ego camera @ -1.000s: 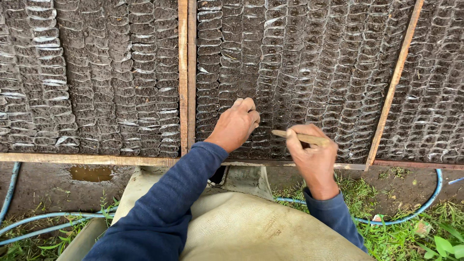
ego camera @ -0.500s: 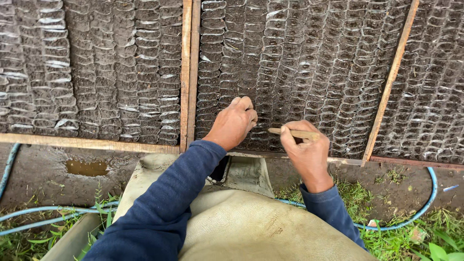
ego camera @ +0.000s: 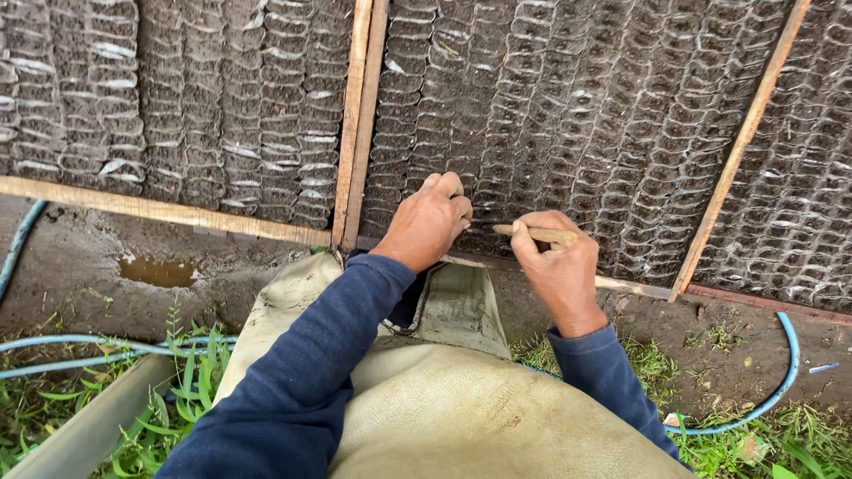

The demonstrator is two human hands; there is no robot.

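- At the far left, thin blue hoses [ego camera: 98, 350] lie across wet mud and grass, near a small brown puddle [ego camera: 157, 270]. Judged from this, the ground is slick, and a shifted foot or knee could snag a hose.
- The left bed of soil-filled black plastic seedling bags [ego camera: 177, 106] is closed off by a pale wooden plank border [ego camera: 160, 211] and an upright wooden divider strip [ego camera: 358, 124]. Both stand between that bed and the hands.
- The left hand [ego camera: 428, 223] rests on the near rows of the middle bed of small soil-filled bags [ego camera: 568, 106], just right of the divider. Its fingers [ego camera: 454, 206] are curled tight and pressed to the soil; whether they pinch anything I cannot tell. A heavy press could crush a thin bag rim or tip a bag out of line.
- The right hand [ego camera: 559, 266] has its fingers closed around a short light-brown wooden stick [ego camera: 535, 234], which lies nearly level with its free tip pointing left toward the left hand, just above the front row. A slip could jab the left knuckles or tear a bag wall.
- A beige cloth apron [ego camera: 444, 399] spreads over the lap, its edge near the muddy bed front, where it could drag.
- At the right, a slanted wooden strip [ego camera: 737, 151] bounds the next bed.
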